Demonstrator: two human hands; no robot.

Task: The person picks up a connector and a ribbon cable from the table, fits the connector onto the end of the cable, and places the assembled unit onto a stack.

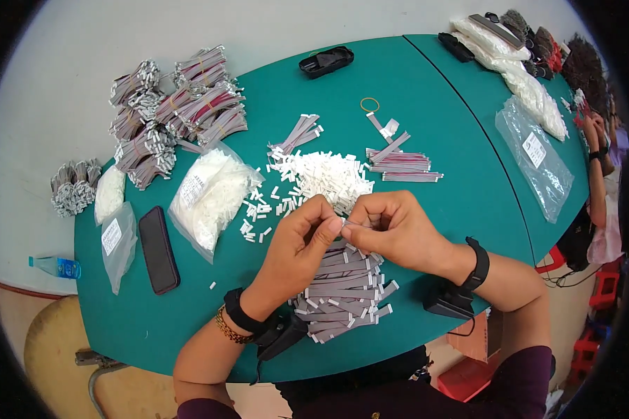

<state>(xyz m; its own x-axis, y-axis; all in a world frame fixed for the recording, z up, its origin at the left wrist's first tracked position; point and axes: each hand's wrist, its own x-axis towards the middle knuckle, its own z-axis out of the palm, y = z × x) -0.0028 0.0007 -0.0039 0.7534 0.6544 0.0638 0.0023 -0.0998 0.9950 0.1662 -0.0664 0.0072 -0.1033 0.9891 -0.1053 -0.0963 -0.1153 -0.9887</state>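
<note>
My left hand (pixel 300 244) and my right hand (pixel 402 234) meet fingertip to fingertip over the middle of the table. The left thumb and forefinger pinch a small white connector (pixel 343 221), mostly covered by the fingers. My right hand is closed on a thin grey ribbon cable (pixel 363 225), of which only a short stretch shows. Whether the cable sits inside the connector, I cannot tell. Just beyond the hands spreads a heap of loose white connectors (pixel 328 176). Below the hands lies a pile of grey ribbon cables (pixel 342 290) with white ends.
Bundled cables (pixel 203 105) are stacked at the far left. Nearer are a bag of white connectors (pixel 210 192) and a black phone (pixel 158 250). More cables (pixel 404 166) and a rubber band (pixel 370 105) lie beyond my right hand. A clear bag (pixel 534 157) and another person's arm (pixel 597 174) are at right.
</note>
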